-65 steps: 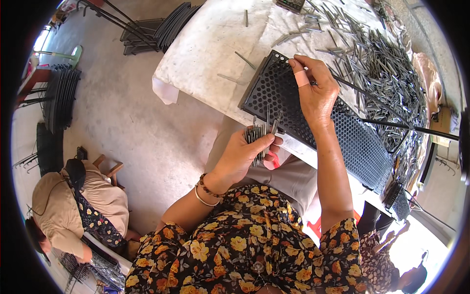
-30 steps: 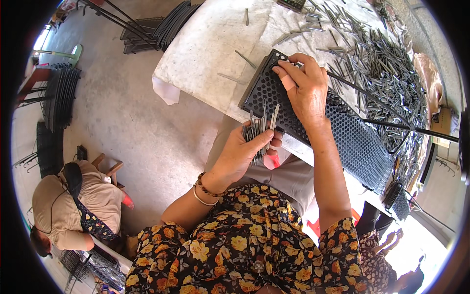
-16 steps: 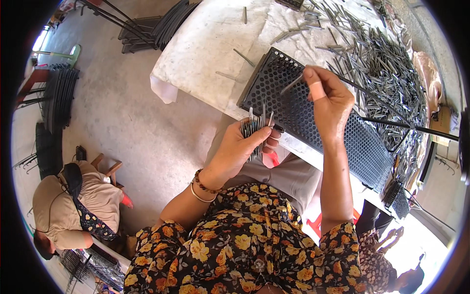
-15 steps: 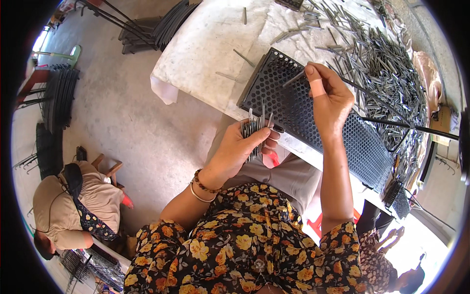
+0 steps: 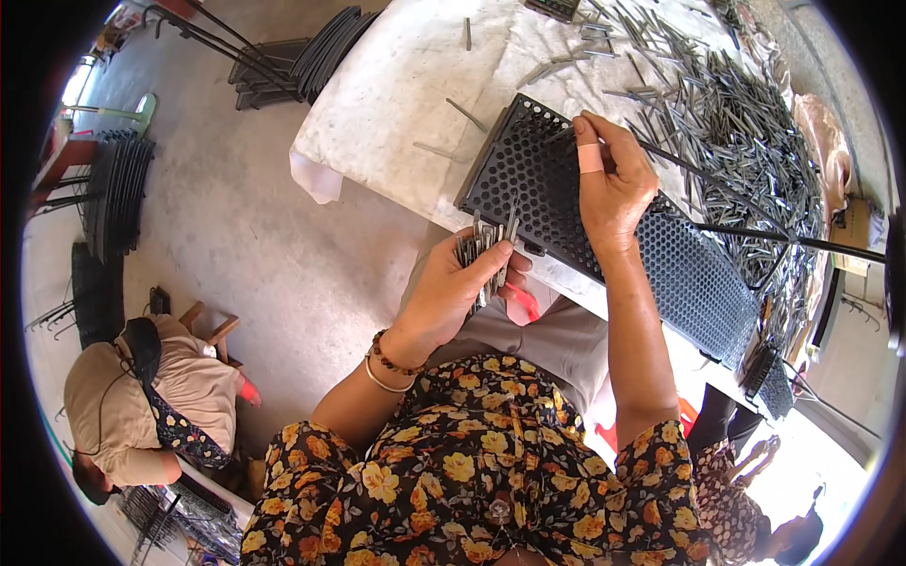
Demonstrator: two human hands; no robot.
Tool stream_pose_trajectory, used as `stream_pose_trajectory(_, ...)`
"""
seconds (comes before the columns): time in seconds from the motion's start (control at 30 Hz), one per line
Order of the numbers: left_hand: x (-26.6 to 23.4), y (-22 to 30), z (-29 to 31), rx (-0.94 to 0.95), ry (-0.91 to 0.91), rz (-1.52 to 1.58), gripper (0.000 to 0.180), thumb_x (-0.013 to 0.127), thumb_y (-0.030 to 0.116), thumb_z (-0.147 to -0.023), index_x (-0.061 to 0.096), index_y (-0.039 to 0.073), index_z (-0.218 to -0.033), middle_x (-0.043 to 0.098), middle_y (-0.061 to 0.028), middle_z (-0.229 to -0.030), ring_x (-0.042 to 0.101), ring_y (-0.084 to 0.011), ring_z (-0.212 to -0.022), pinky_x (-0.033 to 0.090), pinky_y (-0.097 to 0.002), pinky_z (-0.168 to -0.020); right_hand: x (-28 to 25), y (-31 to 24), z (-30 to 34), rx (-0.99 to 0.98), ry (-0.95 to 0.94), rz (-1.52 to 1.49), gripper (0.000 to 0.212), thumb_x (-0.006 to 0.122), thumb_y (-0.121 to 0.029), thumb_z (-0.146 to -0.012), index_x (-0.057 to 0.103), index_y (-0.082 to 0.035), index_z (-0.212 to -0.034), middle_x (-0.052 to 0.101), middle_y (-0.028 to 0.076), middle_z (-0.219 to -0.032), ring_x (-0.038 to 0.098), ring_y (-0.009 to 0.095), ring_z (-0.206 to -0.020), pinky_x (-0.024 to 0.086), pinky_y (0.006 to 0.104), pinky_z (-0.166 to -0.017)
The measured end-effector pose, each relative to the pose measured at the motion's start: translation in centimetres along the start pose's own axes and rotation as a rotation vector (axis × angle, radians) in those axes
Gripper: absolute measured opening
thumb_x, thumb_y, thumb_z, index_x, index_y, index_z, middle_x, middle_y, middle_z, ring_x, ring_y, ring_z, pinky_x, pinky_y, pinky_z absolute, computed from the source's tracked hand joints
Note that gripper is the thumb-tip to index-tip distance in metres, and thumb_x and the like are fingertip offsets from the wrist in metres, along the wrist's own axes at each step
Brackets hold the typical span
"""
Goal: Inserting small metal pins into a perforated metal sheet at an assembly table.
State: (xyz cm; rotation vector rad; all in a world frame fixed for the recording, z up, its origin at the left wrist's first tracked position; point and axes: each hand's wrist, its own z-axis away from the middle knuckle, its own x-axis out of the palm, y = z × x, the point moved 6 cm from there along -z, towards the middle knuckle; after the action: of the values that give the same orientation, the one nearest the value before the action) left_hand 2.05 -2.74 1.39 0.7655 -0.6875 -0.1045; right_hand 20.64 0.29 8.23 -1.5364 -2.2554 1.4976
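My left hand (image 5: 462, 278) is wrapped round a bundle of thin grey metal strips (image 5: 483, 247), their ends poking up above the thumb. A long black perforated panel (image 5: 694, 274) with round holes lies slantwise along the table's near edge, just beyond that bundle. Over the panel's far left part is my right hand (image 5: 613, 179), a bandage round its thumb. Its thumb and forefinger pinch a thin metal strip (image 5: 559, 138), hard to make out against the dark holes.
A big heap of loose metal strips (image 5: 746, 141) covers the right of the white-covered table (image 5: 377, 113). A black rod (image 5: 793, 241) crosses it. Stacked black panels (image 5: 326, 57) stand beyond the table's left end. One person (image 5: 156, 396) sits bent over at lower left, another (image 5: 731, 509) at lower right.
My right hand has moved left and slightly up along the panel, carrying the strip to the holes near its far edge. The left hand with its bundle has shifted slightly left.
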Motion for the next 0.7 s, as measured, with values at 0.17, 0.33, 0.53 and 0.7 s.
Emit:
stream_pose_trajectory(0.17, 0.6, 0.2, 0.0, 0.006, -0.023, 0.034, 0.016, 0.055, 0.017, -0.094, 0.059, 0.003, -0.099, 0.065, -0.0076, -0.088, 0.062, -0.0129, -0.077, 0.049, -0.0253, -0.062, 0.9, -0.1, 0.4, -0.176, -0.124, 0.137, 0.013, 0.072, -0.013, -0.078, 0.07, -0.006, -0.089, 0.066, 0.007, -0.081, 0.06, 0.022, -0.064, 0.048, 0.0317, -0.06)
stream_pose_trajectory(0.33, 0.6, 0.5, 0.1, 0.016, -0.01, 0.022, 0.016, 0.055, 0.017, -0.094, 0.058, 0.002, -0.101, 0.065, -0.0073, -0.088, 0.061, -0.0122, -0.077, 0.049, -0.0251, -0.062, 0.6, -2.9, 0.5, -0.273, -0.2, 0.259, 0.02, 0.073, -0.018, -0.077, 0.071, -0.005, -0.091, 0.065, 0.007, -0.079, 0.059, 0.023, -0.064, 0.047, 0.0319, -0.059)
stream_pose_trajectory(0.53, 1.0, 1.0, 0.0, 0.093, -0.026, -0.042, 0.016, 0.055, 0.016, -0.094, 0.058, 0.002, -0.102, 0.065, -0.0072, -0.089, 0.061, -0.0117, -0.077, 0.049, -0.0248, -0.062, 1.4, -2.4, 3.0, 0.416, -0.696, -0.247, 0.019, 0.071, -0.014, -0.082, 0.069, 0.001, -0.094, 0.067, 0.007, -0.077, 0.054, 0.006, -0.063, 0.044, 0.0224, -0.055)
stream_pose_trajectory(0.7, 0.5, 0.5, -0.4, 0.054, -0.036, -0.059, 0.017, 0.056, 0.015, -0.093, 0.058, 0.002, -0.103, 0.066, -0.0077, -0.091, 0.062, -0.0116, -0.078, 0.05, -0.0243, -0.063, -1.3, -0.6, -0.1, 0.344, -0.198, -0.209, 0.016, 0.07, -0.009, -0.083, 0.069, 0.001, -0.096, 0.067, 0.001, -0.079, 0.051, 0.004, -0.063, 0.044, 0.0214, -0.057)
